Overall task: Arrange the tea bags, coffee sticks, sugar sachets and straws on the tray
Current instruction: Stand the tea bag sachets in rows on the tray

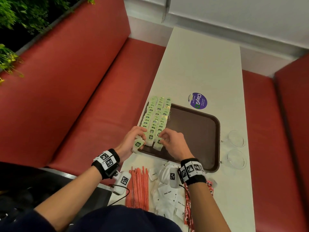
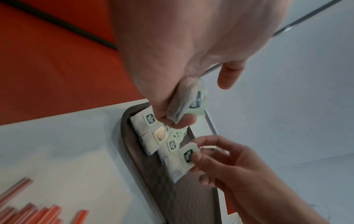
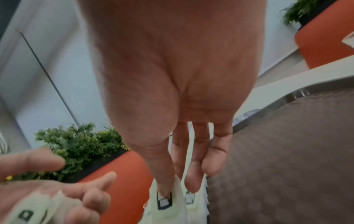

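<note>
A brown tray (image 1: 200,131) lies on the white table, and pale green tea bags (image 1: 155,114) fill its left part in three overlapping rows. My left hand (image 1: 140,141) grips a small stack of tea bags (image 2: 191,103) at the tray's near left corner. My right hand (image 1: 161,138) pinches one tea bag (image 2: 182,160) between thumb and fingers at the near end of the right row, low over the tray (image 2: 182,197). Red-striped straws (image 1: 138,188), white sugar sachets (image 1: 167,195) and red coffee sticks (image 1: 188,208) lie on the table near me.
Two clear glass cups (image 1: 235,138) (image 1: 236,159) stand right of the tray. A purple sticker (image 1: 198,100) is on the table beyond it. Red bench seats (image 1: 83,97) flank the table. The tray's right half is bare.
</note>
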A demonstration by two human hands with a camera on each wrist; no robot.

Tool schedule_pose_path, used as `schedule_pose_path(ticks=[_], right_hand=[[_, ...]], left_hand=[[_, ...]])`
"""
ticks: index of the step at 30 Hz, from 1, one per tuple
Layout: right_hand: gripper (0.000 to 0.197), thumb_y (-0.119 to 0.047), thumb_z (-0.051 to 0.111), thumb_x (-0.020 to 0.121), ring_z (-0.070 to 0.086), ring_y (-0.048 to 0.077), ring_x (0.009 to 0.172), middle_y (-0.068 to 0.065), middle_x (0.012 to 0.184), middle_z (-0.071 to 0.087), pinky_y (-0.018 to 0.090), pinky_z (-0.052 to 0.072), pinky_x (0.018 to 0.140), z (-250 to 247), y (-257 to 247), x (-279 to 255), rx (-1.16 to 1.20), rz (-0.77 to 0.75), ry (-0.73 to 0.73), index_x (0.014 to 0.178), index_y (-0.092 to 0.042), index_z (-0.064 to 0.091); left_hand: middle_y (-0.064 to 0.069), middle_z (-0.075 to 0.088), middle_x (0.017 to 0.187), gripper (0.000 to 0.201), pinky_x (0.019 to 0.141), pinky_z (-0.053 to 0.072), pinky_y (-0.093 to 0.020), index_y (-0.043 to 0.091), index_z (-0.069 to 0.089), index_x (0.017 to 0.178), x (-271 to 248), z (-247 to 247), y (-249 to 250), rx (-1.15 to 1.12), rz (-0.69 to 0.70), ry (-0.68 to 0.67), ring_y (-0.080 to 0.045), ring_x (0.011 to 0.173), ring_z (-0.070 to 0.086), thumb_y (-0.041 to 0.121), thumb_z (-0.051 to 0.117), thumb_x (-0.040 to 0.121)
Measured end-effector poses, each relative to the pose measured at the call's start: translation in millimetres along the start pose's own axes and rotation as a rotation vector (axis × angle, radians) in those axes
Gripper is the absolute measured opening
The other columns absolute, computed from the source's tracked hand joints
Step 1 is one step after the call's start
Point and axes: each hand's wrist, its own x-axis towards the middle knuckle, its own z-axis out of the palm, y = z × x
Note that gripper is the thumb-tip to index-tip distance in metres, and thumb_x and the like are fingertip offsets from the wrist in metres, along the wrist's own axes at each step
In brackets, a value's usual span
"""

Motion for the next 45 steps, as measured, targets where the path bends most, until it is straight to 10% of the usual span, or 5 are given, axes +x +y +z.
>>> schedule_pose_path(ticks=[15, 20, 25, 31, 45], right_hand=[[0.024, -0.016, 0.071, 0.100, 0.064, 0.017, 0.096, -0.004, 0.121, 0.060, 0.034, 0.055, 0.085, 27.5, -2.4, 25.1, -0.085, 0.039, 0.173, 0.122, -0.024, 0.064], [0.007, -0.015, 0.063, 0.104, 0.071, 0.009, 0.097, -0.006, 0.108, 0.074, 0.031, 0.058, 0.087, 26.1, -37.4, -5.8, 0.477, 0.060, 0.168, 0.108, -0.021, 0.061], [0.028, -0.016, 0.073, 0.104, 0.078, 0.040, 0.099, 0.020, 0.117, 0.078, 0.056, 0.063, 0.100, 33.7, -64.7, -35.5, 1.197, 0.197, -0.042, 0.117, 0.001, 0.055], [0.034, -0.004, 0.084, 0.093, 0.075, 0.033, 0.087, 0.026, 0.109, 0.078, 0.047, 0.065, 0.093, 28.4, -62.3, -45.2, 1.199, 0.190, 0.053, 0.119, 0.003, 0.063], [0.028, -0.007, 0.083, 0.095, 0.074, 0.033, 0.095, 0.018, 0.110, 0.073, 0.041, 0.063, 0.092, 10.7, -56.0, -47.1, 1.312, 0.089, 0.376, 0.116, 0.000, 0.066]], left_hand=[[-0.012, 0.052, 0.092, 0.059, 0.057, 0.037, -0.031, 0.001, 0.059, 0.118, 7.3, 9.7, 8.9, -0.190, -0.007, 0.082, -0.020, 0.074, 0.049, -0.026, 0.029, 0.075], [-0.011, 0.051, 0.087, 0.062, 0.054, 0.039, -0.030, 0.002, 0.060, 0.111, 14.4, 13.5, 21.0, -0.350, 0.027, 0.023, -0.020, 0.068, 0.049, -0.015, 0.039, 0.055], [-0.009, 0.048, 0.084, 0.047, 0.054, 0.038, -0.027, 0.006, 0.059, 0.095, 15.5, 17.5, 33.0, -0.345, 0.045, -0.118, -0.020, 0.068, 0.040, -0.010, 0.038, 0.056], [-0.012, 0.045, 0.079, 0.005, 0.058, 0.043, -0.032, 0.009, 0.053, 0.085, 13.3, 26.7, 46.3, -0.303, 0.076, -0.236, -0.023, 0.060, 0.040, 0.010, 0.048, 0.083], [0.004, 0.065, 0.097, 0.049, 0.068, 0.046, -0.025, 0.016, 0.075, 0.112, 20.3, 16.3, 54.4, 0.517, 0.314, -0.206, -0.007, 0.074, 0.057, 0.059, 0.083, 0.088]])
